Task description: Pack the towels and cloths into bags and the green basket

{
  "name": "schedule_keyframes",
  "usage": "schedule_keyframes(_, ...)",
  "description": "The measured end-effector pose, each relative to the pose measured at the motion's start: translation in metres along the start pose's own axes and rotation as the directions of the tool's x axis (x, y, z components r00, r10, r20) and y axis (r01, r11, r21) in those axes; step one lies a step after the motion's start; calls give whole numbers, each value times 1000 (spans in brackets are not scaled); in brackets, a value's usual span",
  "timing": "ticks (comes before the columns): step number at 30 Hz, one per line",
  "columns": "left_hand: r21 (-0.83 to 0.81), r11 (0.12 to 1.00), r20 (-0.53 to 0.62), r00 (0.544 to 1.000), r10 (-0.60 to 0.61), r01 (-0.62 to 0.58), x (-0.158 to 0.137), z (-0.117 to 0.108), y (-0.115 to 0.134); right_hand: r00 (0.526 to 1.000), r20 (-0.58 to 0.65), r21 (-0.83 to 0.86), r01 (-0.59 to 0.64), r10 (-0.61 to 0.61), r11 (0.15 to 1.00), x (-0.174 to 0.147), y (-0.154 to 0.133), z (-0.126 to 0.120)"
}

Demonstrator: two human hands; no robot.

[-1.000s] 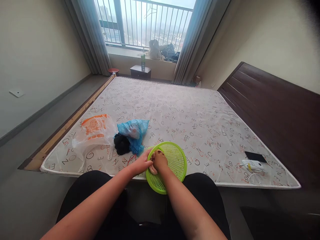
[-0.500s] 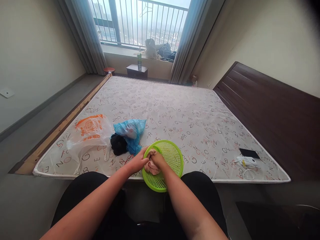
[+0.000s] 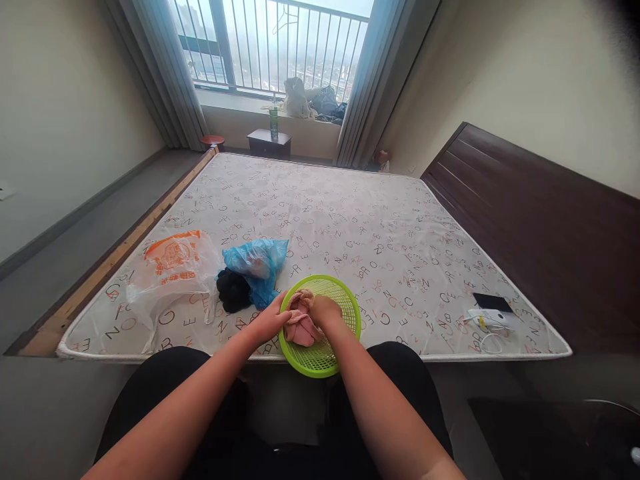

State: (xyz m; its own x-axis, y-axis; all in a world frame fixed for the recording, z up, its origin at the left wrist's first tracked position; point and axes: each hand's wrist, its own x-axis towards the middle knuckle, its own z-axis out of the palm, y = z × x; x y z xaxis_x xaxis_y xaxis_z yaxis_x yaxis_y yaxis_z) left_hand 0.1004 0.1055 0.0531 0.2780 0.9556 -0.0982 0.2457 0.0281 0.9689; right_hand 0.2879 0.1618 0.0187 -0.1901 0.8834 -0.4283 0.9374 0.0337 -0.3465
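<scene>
A round green plastic basket (image 3: 353, 303) tilts over the mattress edge between my knees. Inside it, on the left, a crumpled pink cloth (image 3: 303, 331) with a fuzzy tan edge shows its opening. My left hand (image 3: 270, 321) is closed at the basket's left rim, thumb pressing the cloth; its other fingers are partly hidden. My right hand (image 3: 327, 313) reaches into the basket, its curled fingers closed at the cloth's right side, fingertips hidden. Left of the basket lie a blue plastic bag (image 3: 263, 263) and a black bundled item (image 3: 233, 290).
A white plastic bag with orange print (image 3: 173, 267) lies on the left of the bare mattress (image 3: 320, 207). A black phone (image 3: 493, 303) and a white device with a cable (image 3: 493, 319) rest at the right. The dark headboard (image 3: 530, 193) rises on the right.
The pink cloth is more spread, with its opening wider and its pink side facing up. My right hand has shifted slightly up and back from it. The view has turned slightly.
</scene>
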Motion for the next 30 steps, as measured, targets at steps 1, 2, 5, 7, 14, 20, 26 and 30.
schedule_keyframes(1,2,1000,3,1000,-2,2,0,0,0,999,-13,-32,34,-34,999,-4,-1,-2)
schedule_keyframes(2,2,1000,9,1000,-3,3,0,-1,0,996,-31,-58,78,-80,995,-7,-2,-2)
schedule_keyframes(5,8,1000,15,1000,9,-9,1,-1,-3,955,-60,-144,280,-291,949,-12,-2,9)
schedule_keyframes(7,14,1000,11,1000,11,-11,1,0,-6,920,-12,-216,381,-392,899,-10,2,24)
schedule_keyframes(14,53,999,52,999,10,-12,-5,9,-3,937,3,-330,331,-349,884,3,9,74)
schedule_keyframes(20,67,998,81,997,7,-13,-6,11,-1,980,-17,-248,186,-196,951,8,2,91)
schedule_keyframes(26,37,999,87,996,7,-10,-4,8,2,989,24,-47,147,-146,988,11,-2,90)
schedule_keyframes(30,15,1000,66,998,22,-23,-3,7,1,992,-17,192,125,-124,973,16,-4,75)
